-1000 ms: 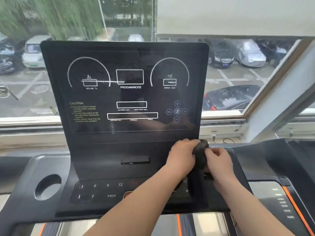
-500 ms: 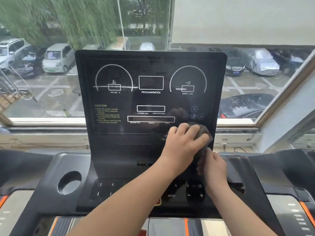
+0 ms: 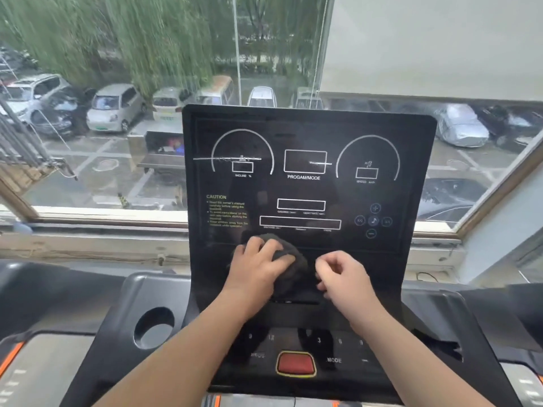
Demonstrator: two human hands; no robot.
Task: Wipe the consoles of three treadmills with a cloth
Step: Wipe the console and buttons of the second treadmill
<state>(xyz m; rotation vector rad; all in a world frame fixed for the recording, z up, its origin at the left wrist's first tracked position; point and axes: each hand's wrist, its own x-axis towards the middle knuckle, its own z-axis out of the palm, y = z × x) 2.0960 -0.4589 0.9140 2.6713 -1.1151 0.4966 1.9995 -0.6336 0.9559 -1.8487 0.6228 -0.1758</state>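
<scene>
console (image 3: 308, 136): cloth (image 3: 289, 261) right of cup holder (image 3: 152, 315)

I count two hands, left hand (image 3: 255, 268) and right hand (image 3: 342, 274); one cloth (image 3: 289, 259) under the left; one console (image 3: 308, 136) beyond them; one red button (image 3: 295, 364) below them; one cup hole (image 3: 153, 327) left of them.

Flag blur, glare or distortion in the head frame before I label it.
Head view: trees at upper left smear with motion blur; the console is backlit by the window, with bright streaks across the incline dial; CAUTION small print is unreadable; wide-angle bowing tilts the sill; left hand and cloth are fairly sharp.
</scene>
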